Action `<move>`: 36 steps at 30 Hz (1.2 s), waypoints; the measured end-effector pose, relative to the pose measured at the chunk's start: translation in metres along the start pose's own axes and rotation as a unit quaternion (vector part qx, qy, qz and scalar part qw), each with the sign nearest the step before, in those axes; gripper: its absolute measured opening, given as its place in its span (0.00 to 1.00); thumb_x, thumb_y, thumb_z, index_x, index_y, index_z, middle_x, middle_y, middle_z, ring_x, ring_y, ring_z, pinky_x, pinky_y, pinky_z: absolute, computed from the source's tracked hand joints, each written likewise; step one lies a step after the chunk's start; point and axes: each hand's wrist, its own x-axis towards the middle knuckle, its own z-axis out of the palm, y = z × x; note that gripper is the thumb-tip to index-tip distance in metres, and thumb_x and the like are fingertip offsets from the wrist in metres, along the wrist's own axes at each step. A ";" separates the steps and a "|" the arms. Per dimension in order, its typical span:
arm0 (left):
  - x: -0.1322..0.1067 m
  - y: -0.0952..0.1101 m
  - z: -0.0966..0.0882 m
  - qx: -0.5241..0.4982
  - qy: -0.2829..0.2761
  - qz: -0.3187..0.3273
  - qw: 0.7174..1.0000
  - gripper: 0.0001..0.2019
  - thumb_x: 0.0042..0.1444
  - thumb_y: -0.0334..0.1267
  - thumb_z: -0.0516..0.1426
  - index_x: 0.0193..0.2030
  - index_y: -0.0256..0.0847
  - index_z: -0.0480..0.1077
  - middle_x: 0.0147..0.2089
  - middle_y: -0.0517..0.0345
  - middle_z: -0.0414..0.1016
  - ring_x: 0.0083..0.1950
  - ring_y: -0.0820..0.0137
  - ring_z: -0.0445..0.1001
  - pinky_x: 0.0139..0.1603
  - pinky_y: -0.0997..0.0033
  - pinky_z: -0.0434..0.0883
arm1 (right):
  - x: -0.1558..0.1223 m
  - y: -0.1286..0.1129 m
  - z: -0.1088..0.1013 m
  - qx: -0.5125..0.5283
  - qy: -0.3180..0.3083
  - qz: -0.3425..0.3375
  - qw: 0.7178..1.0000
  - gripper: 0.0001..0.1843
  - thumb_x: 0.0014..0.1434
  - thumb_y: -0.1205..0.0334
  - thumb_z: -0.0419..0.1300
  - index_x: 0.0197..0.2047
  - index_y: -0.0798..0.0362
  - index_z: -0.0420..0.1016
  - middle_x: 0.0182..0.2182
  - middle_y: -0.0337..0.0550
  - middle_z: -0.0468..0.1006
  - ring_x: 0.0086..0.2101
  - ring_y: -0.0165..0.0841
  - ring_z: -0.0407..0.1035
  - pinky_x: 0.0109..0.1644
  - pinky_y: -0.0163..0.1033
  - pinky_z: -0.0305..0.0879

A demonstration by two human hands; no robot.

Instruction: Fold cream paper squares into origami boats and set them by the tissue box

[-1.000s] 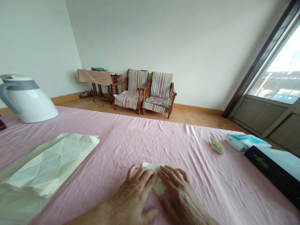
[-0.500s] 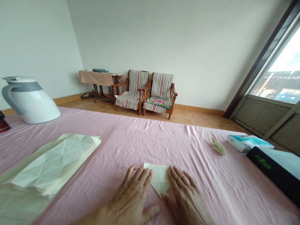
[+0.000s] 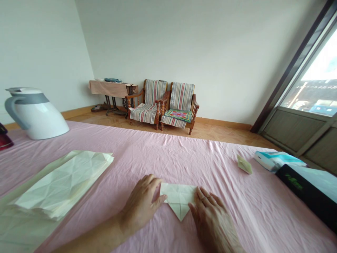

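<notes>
A folded piece of pale yellow-green paper [image 3: 179,193] lies on the pink cloth in front of me, flat along its far edge and pointed toward me. My left hand [image 3: 143,200] is at its left edge, the thumb tip touching the paper and the fingers curved apart from the thumb. Against the right edge rests my right hand [image 3: 212,214], its fingers stretched out and pressing down. To the left is a stack of creased paper sheets [image 3: 71,175]. A small folded paper piece [image 3: 244,164] lies farther off to the right.
A white and grey jug [image 3: 44,116] stands at the back left, with a dark red object [image 3: 5,138] beside it. At the right are a tissue pack [image 3: 279,160] and a black box [image 3: 295,182]. Beyond the table are two wooden armchairs [image 3: 163,102].
My left hand has turned and drawn back to the paper's left edge, its thumb now on the paper. My right hand has shifted slightly right, so more of the folded paper shows.
</notes>
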 end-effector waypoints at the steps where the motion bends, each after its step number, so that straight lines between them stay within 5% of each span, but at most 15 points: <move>1: 0.003 -0.003 0.001 -0.020 0.009 -0.009 1.000 0.12 0.57 0.33 0.59 0.49 0.40 0.70 0.46 0.52 0.71 0.49 0.60 0.68 0.51 0.61 0.65 | 0.000 0.002 0.001 0.001 -0.001 0.000 1.000 0.21 0.68 0.61 0.44 0.49 0.56 0.76 0.50 0.55 0.77 0.51 0.44 0.70 0.55 0.51 0.61; 5: 0.017 -0.007 0.004 -0.072 -0.003 -0.045 0.996 0.11 0.51 0.32 0.61 0.42 0.39 0.71 0.43 0.53 0.71 0.48 0.60 0.68 0.50 0.62 0.63 | 0.003 0.010 -0.004 -0.022 -0.024 -0.046 0.998 0.17 0.66 0.62 0.48 0.50 0.57 0.75 0.49 0.54 0.77 0.50 0.43 0.71 0.50 0.46 0.66; 10: 0.038 -0.016 0.008 -0.110 -0.043 -0.061 0.991 0.08 0.41 0.32 0.63 0.29 0.38 0.70 0.33 0.58 0.71 0.37 0.65 0.68 0.38 0.70 0.62 | 0.009 0.015 -0.016 -0.020 -0.054 -0.083 0.995 0.13 0.61 0.66 0.53 0.46 0.50 0.76 0.48 0.48 0.78 0.49 0.42 0.73 0.45 0.44 0.69; 16: 0.037 -0.021 0.008 -0.210 -0.094 -0.054 0.972 0.01 0.46 0.32 0.55 0.26 0.38 0.66 0.24 0.64 0.65 0.26 0.73 0.63 0.27 0.76 0.57 | 0.013 0.012 -0.022 0.057 -0.057 -0.003 0.997 0.16 0.60 0.61 0.56 0.51 0.53 0.73 0.47 0.50 0.78 0.46 0.43 0.74 0.44 0.45 0.70; 23: 0.030 -0.010 -0.001 -0.314 -0.115 -0.038 0.942 0.07 0.54 0.41 0.51 0.30 0.41 0.57 0.24 0.66 0.61 0.24 0.75 0.61 0.24 0.78 0.58 | 0.011 0.012 -0.007 0.203 0.035 0.121 0.971 0.24 0.62 0.51 0.54 0.60 0.50 0.62 0.41 0.48 0.79 0.39 0.42 0.75 0.40 0.46 0.71; 28: 0.028 -0.003 -0.004 -0.330 -0.080 -0.025 0.940 0.05 0.55 0.37 0.54 0.31 0.40 0.61 0.27 0.64 0.65 0.27 0.74 0.64 0.28 0.77 0.60 | 0.015 0.009 -0.014 0.267 0.063 0.135 0.952 0.26 0.63 0.54 0.54 0.62 0.50 0.57 0.38 0.44 0.77 0.38 0.38 0.74 0.40 0.43 0.71; 33: 0.021 0.008 -0.014 -0.236 0.017 0.110 0.965 0.03 0.58 0.30 0.55 0.35 0.38 0.70 0.32 0.59 0.72 0.33 0.71 0.69 0.34 0.75 0.64 | 0.023 0.007 -0.032 0.276 0.076 0.044 0.957 0.07 0.64 0.66 0.53 0.44 0.47 0.68 0.36 0.41 0.75 0.38 0.35 0.70 0.39 0.39 0.66; 36: 0.016 0.009 -0.014 -0.151 0.104 0.253 0.950 0.06 0.60 0.25 0.52 0.36 0.38 0.68 0.34 0.55 0.72 0.37 0.68 0.69 0.39 0.70 0.65 | 0.025 0.010 -0.038 0.268 0.085 -0.015 0.959 0.10 0.61 0.73 0.50 0.39 0.48 0.65 0.35 0.41 0.74 0.37 0.36 0.68 0.39 0.40 0.63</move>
